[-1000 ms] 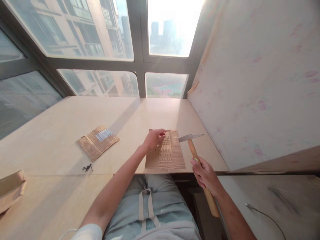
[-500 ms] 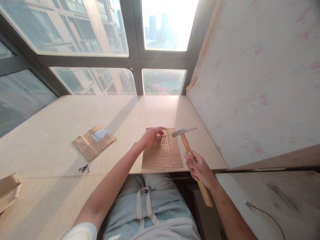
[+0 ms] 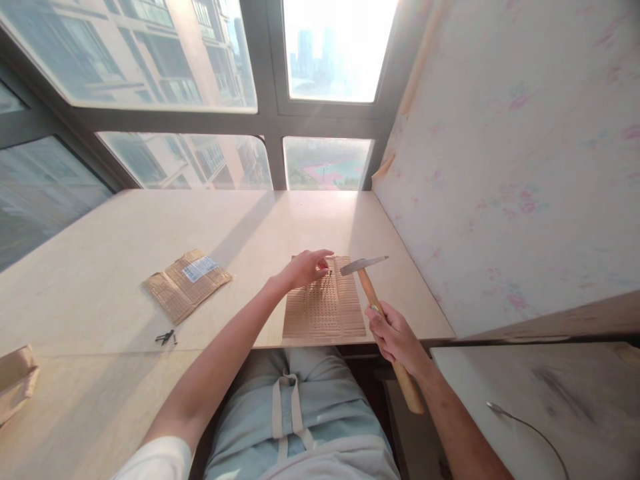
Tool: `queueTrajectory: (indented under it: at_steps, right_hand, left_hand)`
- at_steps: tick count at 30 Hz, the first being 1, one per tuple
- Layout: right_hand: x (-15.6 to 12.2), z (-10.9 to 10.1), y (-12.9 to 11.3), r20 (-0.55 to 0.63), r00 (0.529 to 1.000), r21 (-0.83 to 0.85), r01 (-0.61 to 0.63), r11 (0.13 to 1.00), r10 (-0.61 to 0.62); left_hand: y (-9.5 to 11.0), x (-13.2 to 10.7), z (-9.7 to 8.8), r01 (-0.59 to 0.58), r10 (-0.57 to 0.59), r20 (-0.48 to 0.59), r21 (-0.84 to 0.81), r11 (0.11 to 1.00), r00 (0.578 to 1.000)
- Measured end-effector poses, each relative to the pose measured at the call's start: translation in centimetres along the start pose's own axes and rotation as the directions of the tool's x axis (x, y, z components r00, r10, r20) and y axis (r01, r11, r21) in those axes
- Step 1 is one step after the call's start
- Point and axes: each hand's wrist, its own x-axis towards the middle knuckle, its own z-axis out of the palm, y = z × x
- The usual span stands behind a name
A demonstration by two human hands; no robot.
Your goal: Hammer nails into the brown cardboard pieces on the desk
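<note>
My right hand point(image 3: 393, 333) grips the wooden handle of a hammer point(image 3: 369, 287), whose metal head is raised over the right part of a corrugated cardboard sheet point(image 3: 350, 303). At the far part of that sheet, my left hand point(image 3: 307, 268) has thumb and finger pinched at a small dark nail point(image 3: 331, 273). The nail's lower part is hard to make out. Rows of small dark marks or holes run down the middle of the cardboard, with several nails standing near the fingers.
Several dark nails point(image 3: 166, 338) lie on the pale wooden table point(image 3: 240, 253). Beyond them sits a folded brown cardboard piece point(image 3: 187, 283) with a white label. A cardboard tray point(image 3: 17, 383) is at the left edge. A floral wall point(image 3: 500, 167) borders the right side; a cable point(image 3: 525, 423) lies below.
The hammer has shifted slightly left and its head is a little closer to my left hand. My left hand stays at the nail, nearly unmoved.
</note>
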Motion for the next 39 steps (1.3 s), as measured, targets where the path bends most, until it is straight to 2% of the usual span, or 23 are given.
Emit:
queueTrajectory:
  at_steps: [12,16,26,31,35,39]
  right_hand:
    - [0.3,-0.2,0.7,0.012,1.0,-0.013,0.002,1.0,-0.002]
    - [0.5,-0.1,0.6,0.003,1.0,-0.005,-0.006,1.0,0.006]
    - [1.3,0.1,0.2,0.007,1.0,-0.025,0.007,1.0,-0.007]
    - [1.6,0.2,0.0,0.001,1.0,-0.037,0.012,0.999,-0.011]
    - [2.0,0.1,-0.3,0.004,0.999,-0.136,0.034,0.99,-0.033]
    - [2.4,-0.2,-1.3,-0.002,0.997,-0.345,0.071,0.936,-0.076]
  left_hand:
    - [0.3,0.0,0.0,-0.011,0.012,0.013,-0.011,1.0,1.0]
    - [0.3,-0.3,0.5,-0.003,0.003,-0.035,-0.016,1.0,0.999]
    - [-0.5,-1.2,1.6,-0.007,-0.022,-0.137,-0.21,0.978,0.99]
    - [-0.4,-1.4,1.9,0.002,-0.034,-0.156,-0.201,0.98,0.987]
    - [-0.5,-1.4,2.1,0.01,-0.04,-0.169,-0.176,0.984,0.985]
    - [-0.6,-1.4,2.1,0.008,-0.039,-0.165,-0.185,0.983,0.986]
